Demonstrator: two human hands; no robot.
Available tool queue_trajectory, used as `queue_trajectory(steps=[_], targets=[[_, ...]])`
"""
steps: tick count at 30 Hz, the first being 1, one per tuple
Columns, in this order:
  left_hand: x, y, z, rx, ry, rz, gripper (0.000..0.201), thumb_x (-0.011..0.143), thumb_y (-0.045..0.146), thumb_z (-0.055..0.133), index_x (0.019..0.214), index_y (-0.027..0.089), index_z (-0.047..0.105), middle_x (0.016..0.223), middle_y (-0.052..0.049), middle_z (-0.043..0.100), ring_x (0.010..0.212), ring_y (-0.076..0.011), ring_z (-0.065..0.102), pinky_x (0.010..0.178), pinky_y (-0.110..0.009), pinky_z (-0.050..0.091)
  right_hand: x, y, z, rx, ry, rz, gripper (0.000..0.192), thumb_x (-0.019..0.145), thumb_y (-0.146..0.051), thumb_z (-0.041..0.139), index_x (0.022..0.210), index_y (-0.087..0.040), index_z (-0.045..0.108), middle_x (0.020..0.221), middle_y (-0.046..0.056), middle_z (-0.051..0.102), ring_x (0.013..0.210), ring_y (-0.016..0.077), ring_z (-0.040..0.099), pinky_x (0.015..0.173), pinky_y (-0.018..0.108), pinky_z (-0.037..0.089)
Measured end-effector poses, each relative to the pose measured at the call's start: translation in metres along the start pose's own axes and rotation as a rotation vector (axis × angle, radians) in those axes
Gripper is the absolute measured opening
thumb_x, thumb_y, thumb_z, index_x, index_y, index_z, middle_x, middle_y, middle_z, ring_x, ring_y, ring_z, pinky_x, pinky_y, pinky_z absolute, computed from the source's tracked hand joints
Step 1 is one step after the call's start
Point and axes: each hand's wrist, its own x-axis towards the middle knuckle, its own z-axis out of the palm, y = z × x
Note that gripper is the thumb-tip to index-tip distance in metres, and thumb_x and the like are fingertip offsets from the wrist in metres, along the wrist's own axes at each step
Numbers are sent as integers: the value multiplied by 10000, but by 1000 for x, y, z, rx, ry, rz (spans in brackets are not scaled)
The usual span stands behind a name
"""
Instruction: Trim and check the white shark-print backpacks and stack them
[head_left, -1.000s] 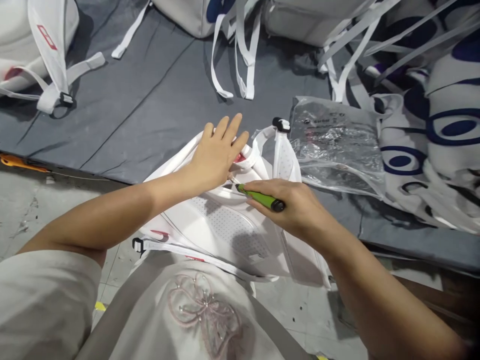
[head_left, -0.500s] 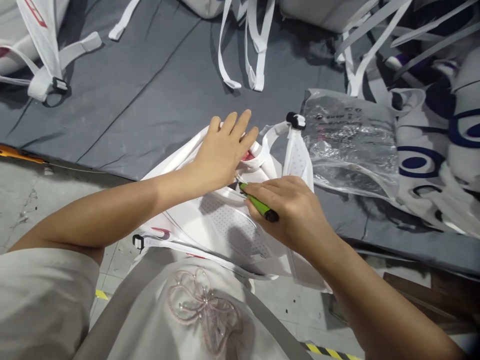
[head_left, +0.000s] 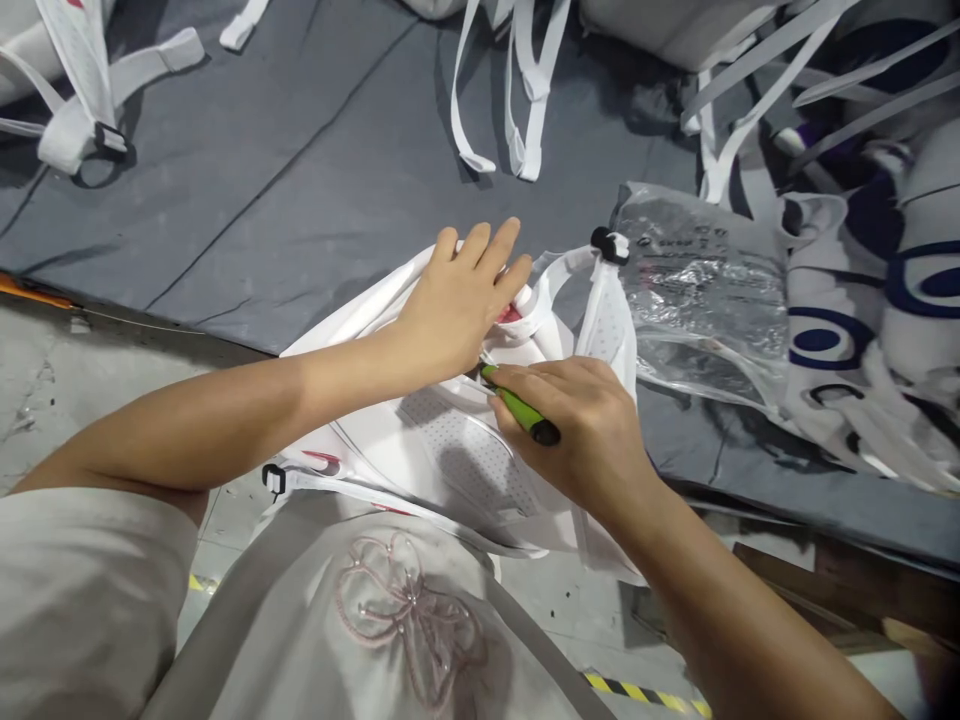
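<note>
A white backpack point(head_left: 450, 450) with perforated panels, red marks and webbing straps lies at the table's near edge, partly over my lap. My left hand point(head_left: 454, 305) rests on its upper part, fingers stretched out and a little apart. In my right hand point(head_left: 577, 420) is a slim tool with a green handle point(head_left: 519, 408) and a black rear end. Its tip points at the white fabric just below my left palm. The tip itself is small and partly hidden, so its exact kind is unclear. A black buckle point(head_left: 609, 246) sits on a strap to the right.
The table point(head_left: 315, 200) has a dark grey cover. A clear plastic bag point(head_left: 705, 300) lies right of the backpack, beside white items with blue ring marks point(head_left: 829, 338). More white straps point(head_left: 529, 110) hang over the far side. Another strapped bag point(head_left: 75, 80) is at far left.
The view has shifted slightly. My hands hold nearly the same pose on the backpack, with the green-handled tool still at the same spot below my left palm.
</note>
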Motion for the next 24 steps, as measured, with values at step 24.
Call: queue_trajectory(steps=[24], targets=[[3,-6,3,15,5,42,957,795,390,729,1582,173,232,1683,-154,129,1479,-407,234,1164,-587,234,-6,-4,10,20,125,179,157,871,-239,627,944,-230,766,819,50,777,723,233,729,695,351,548]])
